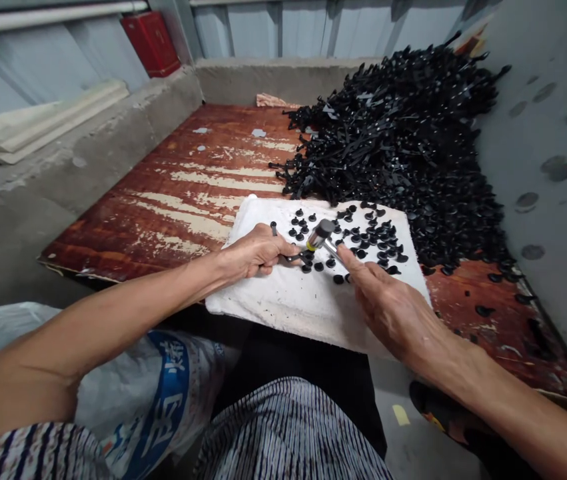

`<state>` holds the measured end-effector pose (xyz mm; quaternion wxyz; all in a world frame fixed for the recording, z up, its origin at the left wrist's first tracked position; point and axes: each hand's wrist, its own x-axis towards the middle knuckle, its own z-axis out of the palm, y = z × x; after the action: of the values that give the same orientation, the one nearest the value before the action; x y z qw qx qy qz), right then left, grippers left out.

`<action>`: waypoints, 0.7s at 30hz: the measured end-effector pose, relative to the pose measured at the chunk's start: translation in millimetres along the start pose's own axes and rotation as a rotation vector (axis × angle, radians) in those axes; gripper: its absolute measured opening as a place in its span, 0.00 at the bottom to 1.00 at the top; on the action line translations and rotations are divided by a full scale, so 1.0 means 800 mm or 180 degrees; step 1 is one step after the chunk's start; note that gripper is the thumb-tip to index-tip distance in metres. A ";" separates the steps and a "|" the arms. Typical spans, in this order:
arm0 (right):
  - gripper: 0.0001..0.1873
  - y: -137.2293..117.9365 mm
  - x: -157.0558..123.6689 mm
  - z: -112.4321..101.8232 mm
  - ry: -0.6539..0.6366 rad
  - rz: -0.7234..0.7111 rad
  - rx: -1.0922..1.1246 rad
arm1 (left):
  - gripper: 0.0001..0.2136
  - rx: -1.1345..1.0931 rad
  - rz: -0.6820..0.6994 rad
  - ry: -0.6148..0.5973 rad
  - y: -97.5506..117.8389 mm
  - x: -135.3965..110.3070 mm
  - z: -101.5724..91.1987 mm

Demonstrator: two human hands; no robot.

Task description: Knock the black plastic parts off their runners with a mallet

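My left hand (262, 251) is closed around a slim black part (274, 229); one knobbed end sticks up above the fingers and another end juts to the right. My right hand (388, 297) grips a small mallet (325, 229) by its metal handle, index finger stretched along it. The mallet's black-capped head is just above the right end of the held part; I cannot tell if they touch. Several small black disc-shaped pieces with short stems (386, 240) lie scattered on a white cloth (273, 297) beneath both hands.
A big heap of long black parts (398, 127) covers the back right of the worn red-brown board (163, 193). Grey panel (553, 153) rises at the right. A printed white sack (183, 393) stands at lower left. A red box (150, 43) sits on the back ledge.
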<state>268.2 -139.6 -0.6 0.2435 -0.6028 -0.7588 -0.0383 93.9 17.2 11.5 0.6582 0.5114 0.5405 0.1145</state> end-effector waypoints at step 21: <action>0.27 0.003 -0.010 -0.017 0.0674 0.1086 0.1274 | 0.09 0.0494 0.0469 -0.0185 0.009 -0.011 -0.031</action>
<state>276.0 -151.2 7.2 0.4385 -0.6544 -0.6092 0.0912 72.6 28.1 25.6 0.6218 0.6023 0.4894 0.1054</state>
